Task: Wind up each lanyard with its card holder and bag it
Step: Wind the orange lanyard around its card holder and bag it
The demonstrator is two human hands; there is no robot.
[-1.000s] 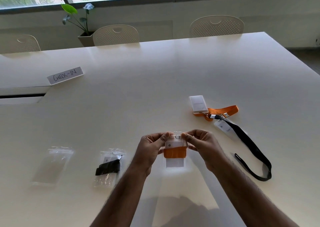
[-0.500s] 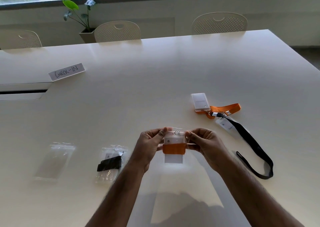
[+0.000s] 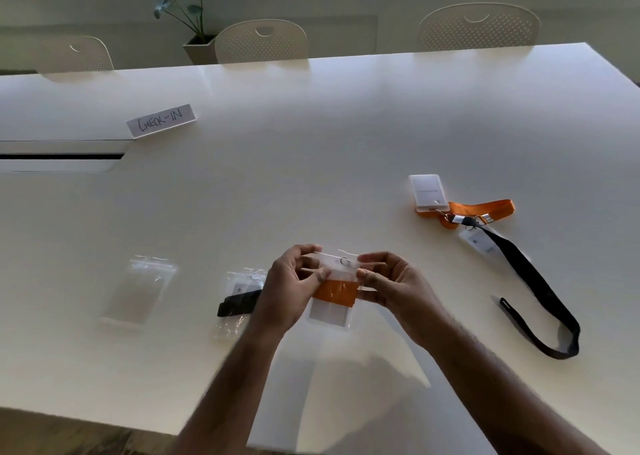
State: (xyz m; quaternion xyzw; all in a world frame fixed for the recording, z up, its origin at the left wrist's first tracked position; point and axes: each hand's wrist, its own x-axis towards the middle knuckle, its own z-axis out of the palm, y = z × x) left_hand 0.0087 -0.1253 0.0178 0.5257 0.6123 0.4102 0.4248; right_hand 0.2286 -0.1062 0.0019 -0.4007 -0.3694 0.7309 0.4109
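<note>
A clear zip bag (image 3: 333, 310) with a wound orange lanyard and card holder inside hangs just above the white table (image 3: 311, 163). My left hand (image 3: 289, 290) pinches its top left corner and my right hand (image 3: 393, 286) pinches the top right. To the left lies a bagged black lanyard (image 3: 239, 302), partly behind my left hand. Further left an empty clear bag (image 3: 140, 290) lies flat. At the right, a loose orange lanyard (image 3: 481, 209) with its card holder (image 3: 426, 190) and a loose black lanyard (image 3: 533, 278) with a card holder (image 3: 476, 243) lie spread out.
A white "CHECK-IN" sign (image 3: 161, 120) stands at the back left beside a cable slot (image 3: 62, 156). Chairs (image 3: 261, 40) and a potted plant (image 3: 188, 14) line the far side. The table's near edge runs across the bottom left.
The hands and the bag stay in the same hold, pinched at the top. The view has tilted down and shifted slightly.
</note>
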